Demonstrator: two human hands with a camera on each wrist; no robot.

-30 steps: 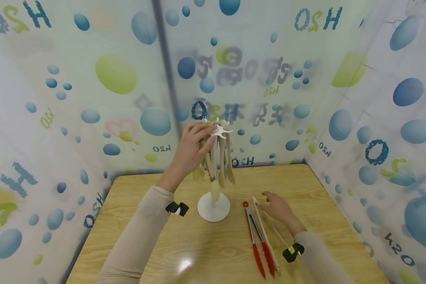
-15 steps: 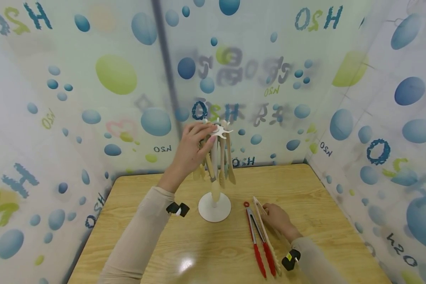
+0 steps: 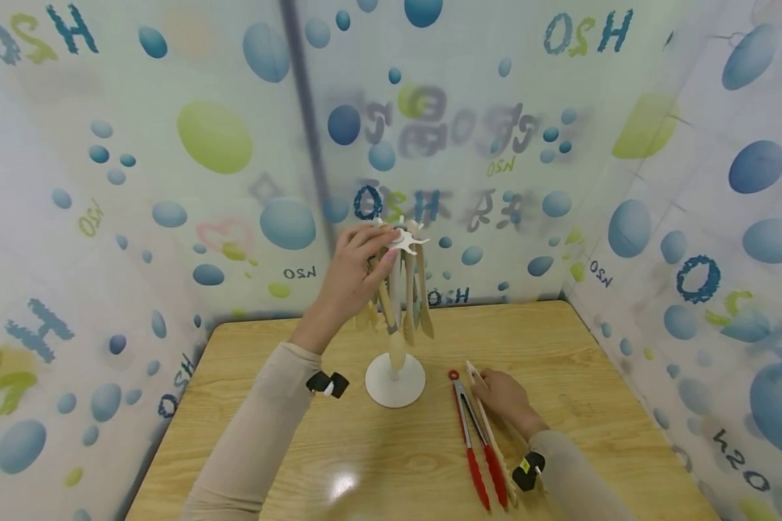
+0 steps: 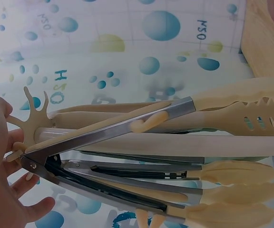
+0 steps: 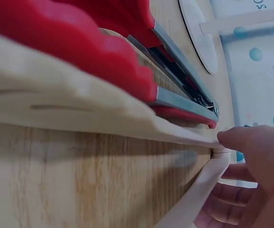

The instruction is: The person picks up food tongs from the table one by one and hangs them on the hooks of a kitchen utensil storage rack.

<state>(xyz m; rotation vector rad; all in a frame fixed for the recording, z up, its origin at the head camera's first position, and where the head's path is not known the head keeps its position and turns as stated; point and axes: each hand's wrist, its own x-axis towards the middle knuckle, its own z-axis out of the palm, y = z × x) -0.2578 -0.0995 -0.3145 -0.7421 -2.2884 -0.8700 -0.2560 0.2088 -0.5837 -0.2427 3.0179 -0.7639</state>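
Observation:
At the top of a white utensil stand (image 3: 409, 242), my left hand (image 3: 355, 271) grips the hooked head, fingers over it and thumb alongside. Kitchen tools hang below: in the left wrist view, tongs with steel arms and beige tips (image 4: 127, 128), plus a beige slotted turner (image 4: 263, 118). My right hand (image 3: 508, 401) pinches cream tongs (image 5: 103, 107) near their hinged end, thumb on one arm and fingers by the other. The two arms spread apart close over the wooden table. Red-and-steel tongs (image 3: 494, 470) lie just left of them, arms spread.
The stand's round white base (image 3: 381, 391) sits mid-table, left of both pairs of tongs. Curtain-like walls (image 3: 221, 137) printed with blue and green bubbles enclose the wooden table (image 3: 313, 449) at the back and sides.
My right hand has moved slightly left and closed its thumb and fingers on the cream tongs, whose spread arms have drawn nearer together. My left hand stays on the stand's top.

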